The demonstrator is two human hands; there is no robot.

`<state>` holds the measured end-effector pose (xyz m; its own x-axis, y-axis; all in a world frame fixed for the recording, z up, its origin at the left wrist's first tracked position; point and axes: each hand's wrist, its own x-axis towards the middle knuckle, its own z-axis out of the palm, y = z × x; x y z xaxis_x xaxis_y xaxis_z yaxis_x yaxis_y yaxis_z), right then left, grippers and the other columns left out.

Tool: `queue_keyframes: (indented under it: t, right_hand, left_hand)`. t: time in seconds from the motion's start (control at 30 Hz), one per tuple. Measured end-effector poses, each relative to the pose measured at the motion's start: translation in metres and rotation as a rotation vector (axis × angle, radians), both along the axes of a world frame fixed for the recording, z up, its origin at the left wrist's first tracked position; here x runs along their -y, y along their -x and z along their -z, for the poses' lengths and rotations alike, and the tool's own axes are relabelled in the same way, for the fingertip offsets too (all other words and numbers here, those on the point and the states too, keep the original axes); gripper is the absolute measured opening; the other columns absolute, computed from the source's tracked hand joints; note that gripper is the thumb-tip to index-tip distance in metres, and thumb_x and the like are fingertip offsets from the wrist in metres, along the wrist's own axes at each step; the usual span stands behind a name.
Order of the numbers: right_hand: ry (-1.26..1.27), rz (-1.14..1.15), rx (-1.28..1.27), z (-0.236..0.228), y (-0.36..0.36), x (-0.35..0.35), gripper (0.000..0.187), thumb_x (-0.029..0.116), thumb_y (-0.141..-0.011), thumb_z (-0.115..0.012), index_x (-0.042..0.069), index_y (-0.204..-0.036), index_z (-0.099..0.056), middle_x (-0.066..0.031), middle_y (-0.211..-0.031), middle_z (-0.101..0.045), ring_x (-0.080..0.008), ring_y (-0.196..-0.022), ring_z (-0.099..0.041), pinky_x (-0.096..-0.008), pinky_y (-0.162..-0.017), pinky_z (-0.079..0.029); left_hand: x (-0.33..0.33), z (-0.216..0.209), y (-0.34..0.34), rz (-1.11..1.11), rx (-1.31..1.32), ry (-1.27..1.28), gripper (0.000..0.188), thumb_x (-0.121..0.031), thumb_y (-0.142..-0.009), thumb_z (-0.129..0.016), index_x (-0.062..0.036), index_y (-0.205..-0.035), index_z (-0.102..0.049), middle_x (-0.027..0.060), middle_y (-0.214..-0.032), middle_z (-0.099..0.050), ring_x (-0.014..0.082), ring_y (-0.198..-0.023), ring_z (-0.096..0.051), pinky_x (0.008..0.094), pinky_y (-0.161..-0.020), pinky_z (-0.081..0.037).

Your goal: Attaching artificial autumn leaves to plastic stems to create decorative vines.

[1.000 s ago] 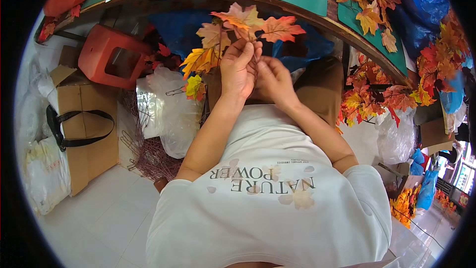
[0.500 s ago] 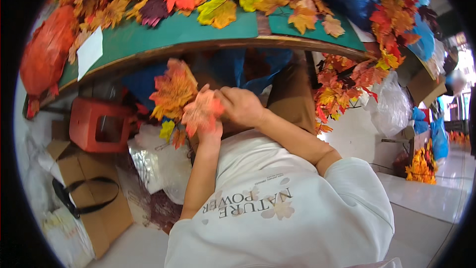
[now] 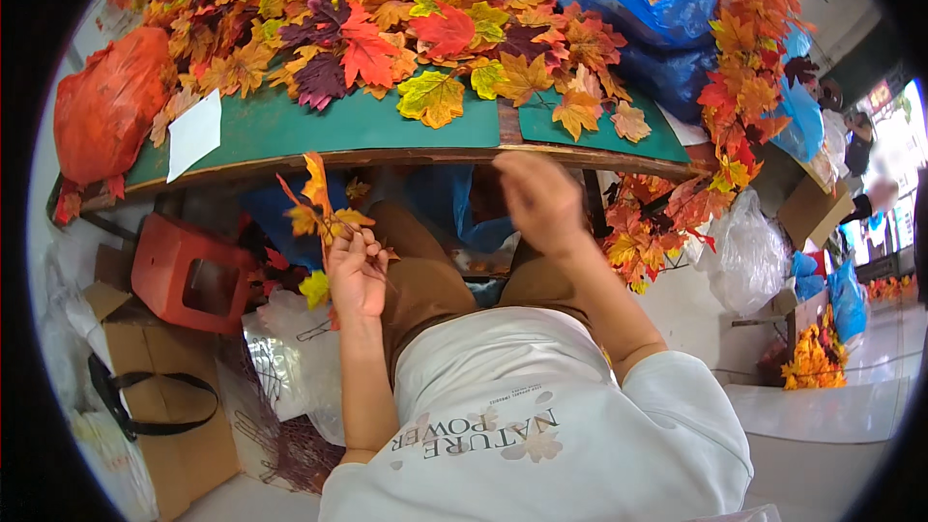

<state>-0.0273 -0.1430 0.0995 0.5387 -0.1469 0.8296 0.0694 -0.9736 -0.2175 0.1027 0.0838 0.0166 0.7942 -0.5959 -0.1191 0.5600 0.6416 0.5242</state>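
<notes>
My left hand (image 3: 356,275) is closed round a sprig of artificial maple leaves (image 3: 314,193), orange-yellow and red, held in front of the table edge above my left thigh. Thin stems show between its fingers. Lifted to the table's front edge, my right hand (image 3: 543,201) is smeared by motion, so its fingers cannot be read. Beyond it, loose artificial maple leaves in red, orange, yellow and purple are heaped on the green-topped table (image 3: 377,126). Near the edge lie a yellow-green leaf (image 3: 430,100) and an orange leaf (image 3: 577,114).
A blue plastic bag (image 3: 657,19) holding leaves stands at the back right, and a red bag (image 3: 108,106) at the left. Leaf garlands (image 3: 744,68) hang at the table's right end. A red stool (image 3: 188,275) and cardboard box (image 3: 174,377) are on my left.
My hands have parted. My right hand has moved right and up to the table edge; my left hand keeps the leaf sprig. My view has tilted to show more of the table.
</notes>
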Motion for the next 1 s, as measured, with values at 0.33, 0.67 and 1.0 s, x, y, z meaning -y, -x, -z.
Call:
queue_keyframes:
  t: [0.33,0.67,1.0]
  right_hand:
    - [0.135,0.181,-0.073,-0.057,-0.014,0.057,0.013,0.003,-0.078,-0.062,0.005,-0.091,-0.065,-0.0092,-0.092,-0.064,-0.0280,-0.085,-0.061,-0.0340,-0.074,-0.048]
    - [0.174,0.211,-0.261,-0.069,-0.029,0.085,0.013,0.010,-0.080,-0.061,0.005,-0.091,-0.065,-0.0108,-0.090,-0.064,-0.0295,-0.082,-0.061,-0.0355,-0.071,-0.048]
    - [0.053,0.494,-0.256,-0.093,0.022,0.161,0.016,0.014,-0.083,-0.056,0.006,-0.092,-0.067,-0.0142,-0.088,-0.065,-0.0312,-0.082,-0.062,-0.0371,-0.072,-0.048]
  left_hand:
    - [-0.001,-0.033,0.001,0.043,-0.201,0.673,0.015,-0.009,-0.090,-0.053,-0.0101,-0.104,-0.053,-0.0008,-0.081,-0.052,0.0113,-0.070,-0.046,0.0185,-0.045,-0.033]
    - [0.021,-0.022,0.028,0.281,-0.243,0.276,0.005,-0.012,-0.088,-0.056,-0.0096,-0.093,-0.055,0.0010,-0.083,-0.048,0.0100,-0.067,-0.046,0.0180,-0.046,-0.034]
    - [0.000,-0.062,0.016,0.247,-0.005,0.811,0.005,-0.004,-0.086,-0.057,-0.0077,-0.090,-0.057,0.0015,-0.082,-0.043,0.0124,-0.074,-0.043,0.0196,-0.055,-0.037]
